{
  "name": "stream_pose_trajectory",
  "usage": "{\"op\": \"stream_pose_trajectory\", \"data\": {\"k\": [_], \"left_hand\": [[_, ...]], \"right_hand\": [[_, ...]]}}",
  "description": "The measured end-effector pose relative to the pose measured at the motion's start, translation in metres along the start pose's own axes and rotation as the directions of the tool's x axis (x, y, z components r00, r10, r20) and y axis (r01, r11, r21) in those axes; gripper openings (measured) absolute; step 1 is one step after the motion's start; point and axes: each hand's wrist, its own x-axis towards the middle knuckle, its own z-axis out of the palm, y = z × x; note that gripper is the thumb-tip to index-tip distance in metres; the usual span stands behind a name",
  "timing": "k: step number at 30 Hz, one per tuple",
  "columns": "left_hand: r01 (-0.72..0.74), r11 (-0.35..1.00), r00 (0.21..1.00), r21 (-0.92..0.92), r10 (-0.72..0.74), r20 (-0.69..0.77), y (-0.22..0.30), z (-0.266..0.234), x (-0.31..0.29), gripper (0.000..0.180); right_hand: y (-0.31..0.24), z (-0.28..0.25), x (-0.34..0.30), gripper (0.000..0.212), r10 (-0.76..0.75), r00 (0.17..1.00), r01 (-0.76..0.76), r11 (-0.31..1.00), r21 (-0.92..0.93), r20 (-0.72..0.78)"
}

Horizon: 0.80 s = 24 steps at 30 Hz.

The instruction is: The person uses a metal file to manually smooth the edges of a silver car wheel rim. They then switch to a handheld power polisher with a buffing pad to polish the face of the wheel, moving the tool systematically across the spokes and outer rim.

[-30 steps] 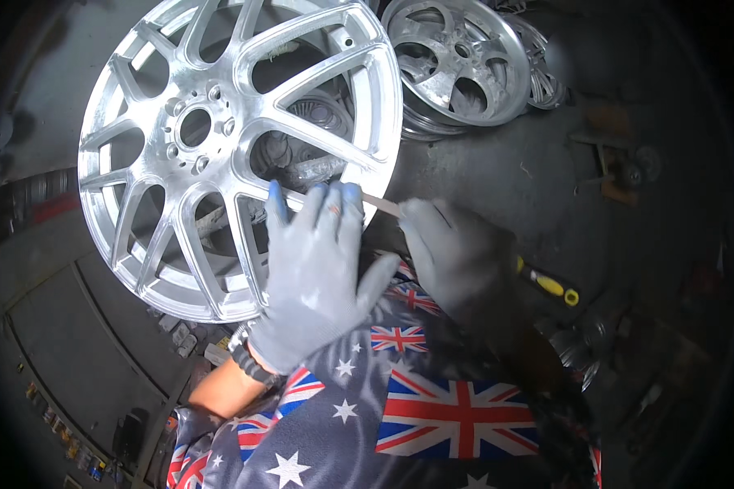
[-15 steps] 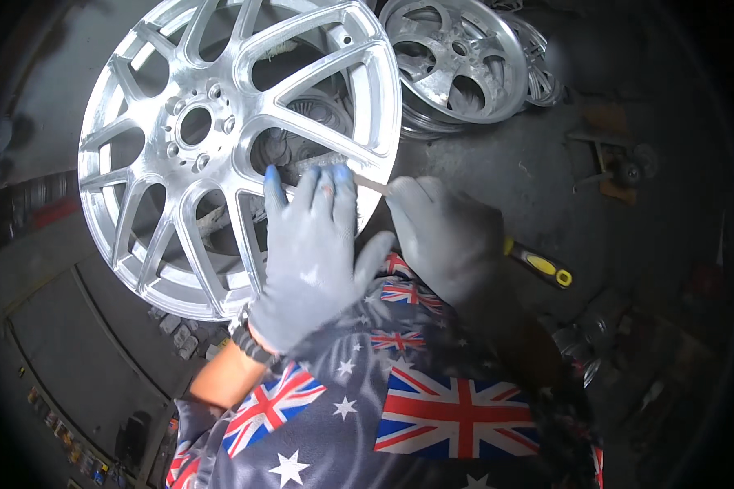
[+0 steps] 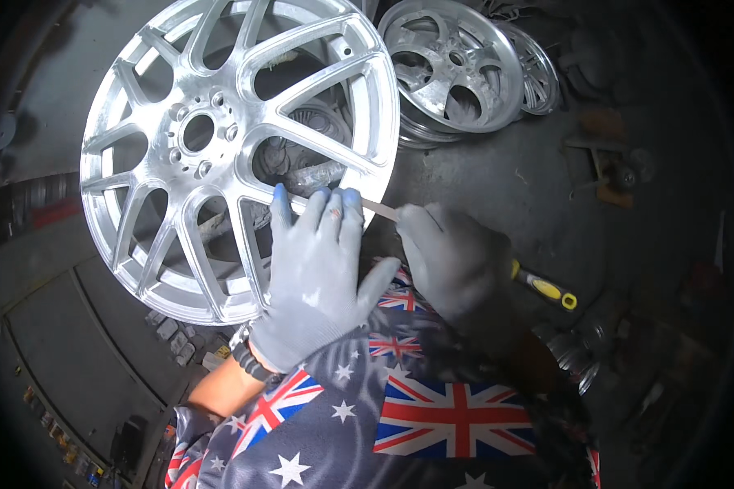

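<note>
A large bare silver alloy wheel [image 3: 257, 118] with many split spokes lies face up in front of me. My right hand [image 3: 457, 257], in a grey glove, is closed around a file with a black and yellow handle [image 3: 546, 288]. The file's flat, narrow blade [image 3: 381, 209] runs left from that fist to the wheel's lower right edge. My left hand [image 3: 314, 265], also gloved, lies flat there with straight fingers and the thumb apart. Its blue-stained fingertips rest over the blade's far part and the spoke edge, hiding the contact.
Beyond the wheel, at the upper right, more alloy wheels [image 3: 497, 90] are stacked on the grey floor [image 3: 465, 175]. A small stand with orange-brown parts [image 3: 616, 163] is at the right. Metal pieces [image 3: 171, 334] lie below the wheel, beside a dark panel [image 3: 81, 350] at the lower left.
Both hands and the file have slid toward me and slightly right. More of the blade shows between my hands. The wheel has barely shifted in view.
</note>
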Motion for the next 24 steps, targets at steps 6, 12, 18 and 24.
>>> {"op": "stream_pose_trajectory", "data": {"k": [6,12,18,24], "left_hand": [[-0.002,1.0,0.999,0.026,0.003,-0.05,-0.019,0.012,0.01,0.074],[-0.018,1.0,1.0,-0.006,0.018,-0.013,-0.005,0.003,0.002,0.076],[-0.018,1.0,1.0,-0.012,0.019,0.005,-0.019,0.001,0.011,0.077],[-0.031,0.999,0.995,0.035,0.034,-0.096,-0.021,0.014,0.011,0.077]], "right_hand": [[-0.001,0.015,0.021,0.008,0.016,0.999,-0.014,0.998,-0.059,0.039],[-0.005,0.001,0.004,0.008,0.05,0.995,-0.048,0.999,-0.016,0.085],[0.002,0.014,0.016,0.008,0.005,1.0,-0.004,1.0,-0.001,0.024],[0.0,0.017,0.02,0.01,0.03,0.999,-0.03,0.999,0.021,-0.033]]}}
